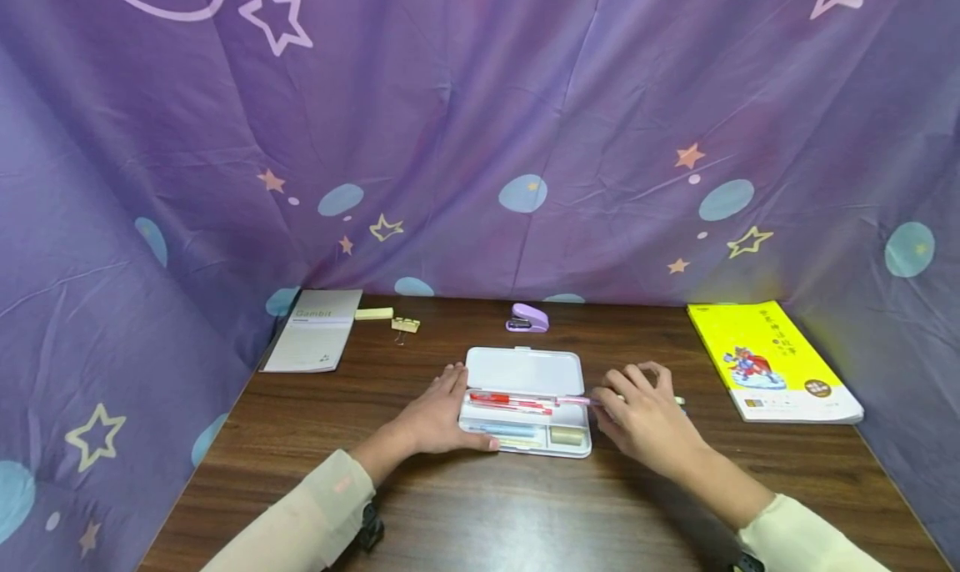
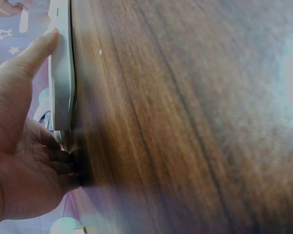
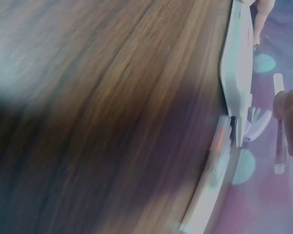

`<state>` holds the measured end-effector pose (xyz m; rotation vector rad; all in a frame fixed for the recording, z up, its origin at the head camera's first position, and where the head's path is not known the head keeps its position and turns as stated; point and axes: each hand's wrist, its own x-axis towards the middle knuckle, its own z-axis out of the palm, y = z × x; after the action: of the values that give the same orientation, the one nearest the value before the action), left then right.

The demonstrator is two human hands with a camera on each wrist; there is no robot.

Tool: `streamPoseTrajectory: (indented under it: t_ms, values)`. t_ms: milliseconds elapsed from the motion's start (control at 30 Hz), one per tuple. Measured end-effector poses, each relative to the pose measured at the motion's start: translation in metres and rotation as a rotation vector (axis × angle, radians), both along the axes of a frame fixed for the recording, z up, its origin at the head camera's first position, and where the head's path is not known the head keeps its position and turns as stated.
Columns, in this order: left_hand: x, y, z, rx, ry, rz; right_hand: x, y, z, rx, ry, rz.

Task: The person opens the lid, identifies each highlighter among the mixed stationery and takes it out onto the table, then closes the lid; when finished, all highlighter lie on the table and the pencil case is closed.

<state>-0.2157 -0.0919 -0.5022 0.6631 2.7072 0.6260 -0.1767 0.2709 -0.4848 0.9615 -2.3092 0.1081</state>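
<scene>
A white pencil case (image 1: 523,372) lies opened on the table, its lid folded back. Red pens (image 1: 510,401), a light blue stick-shaped item (image 1: 506,430) and a beige block (image 1: 567,435) are inside. My left hand (image 1: 438,413) rests against the case's left end, fingers straight along the side and thumb on the front edge. At its right end, my right hand (image 1: 637,409) pinches a slim pale pink pen (image 3: 280,131) between thumb and fingers. Partly hidden behind that hand, slender light-coloured items (image 3: 207,180) lie on the table.
A grey notebook (image 1: 313,330), a pale yellow block (image 1: 373,313) and a yellow binder clip (image 1: 406,325) lie at the back left. A purple stapler (image 1: 527,318) stands behind the case. To the right is a yellow book (image 1: 772,362). A purple curtain (image 1: 480,138) surrounds the table.
</scene>
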Motion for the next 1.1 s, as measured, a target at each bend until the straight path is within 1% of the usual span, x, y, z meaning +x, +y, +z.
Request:
streamPoseTrajectory:
  t_ms: [167,333,567,867,1100]
  values:
    - [0.000,0.000,0.000,-0.004,-0.003,0.003,0.004,0.014,-0.004,0.002,-0.002,-0.005]
    - [0.000,0.000,-0.001,-0.004,-0.001,0.003,0.010,0.026,-0.009,0.022,-0.022,-0.027]
    - [-0.001,0.000,-0.001,-0.011,-0.001,-0.001,0.017,0.040,-0.017,0.034,-0.023,-0.062]
    - [-0.001,0.000,0.000,0.008,0.003,-0.007,0.024,0.050,-0.030,0.028,-0.015,-0.035]
    - [0.000,0.000,0.001,0.005,0.002,-0.008,0.028,0.054,-0.036,0.041,-0.027,-0.045]
